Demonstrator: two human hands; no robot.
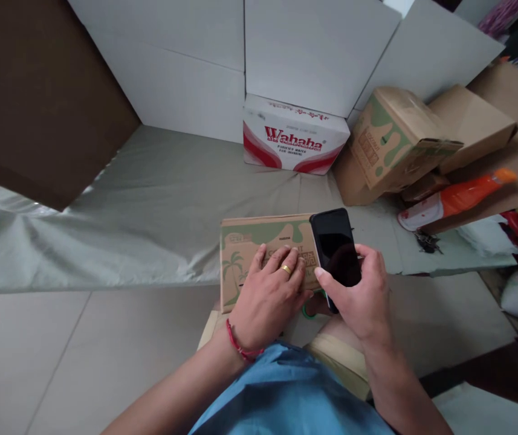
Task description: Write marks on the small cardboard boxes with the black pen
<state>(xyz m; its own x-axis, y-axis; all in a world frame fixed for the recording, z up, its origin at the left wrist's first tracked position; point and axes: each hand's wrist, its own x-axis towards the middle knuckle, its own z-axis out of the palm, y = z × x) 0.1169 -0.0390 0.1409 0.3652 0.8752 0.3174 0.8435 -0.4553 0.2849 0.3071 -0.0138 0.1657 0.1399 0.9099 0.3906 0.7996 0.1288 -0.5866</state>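
Note:
My right hand (pixel 362 296) holds a black phone (pixel 335 248) with a dark screen, thumb across its lower edge. My left hand (pixel 270 296), wearing a gold ring and a red wrist string, lies flat with fingers stretched on a small brown carton (pixel 245 241) printed with green palm trees. The carton stands right in front of me on the pale floor at the edge of a grey-green sheet (pixel 150 205). The phone overlaps the carton's right end.
A red-and-white Wahaha box (pixel 292 140) stands against large white cartons (pixel 240 60). More brown cartons (pixel 392 142) lie at right beside an orange bottle (pixel 458 196). A dark brown board (pixel 36 90) leans at left. Bags and clutter fill the right edge.

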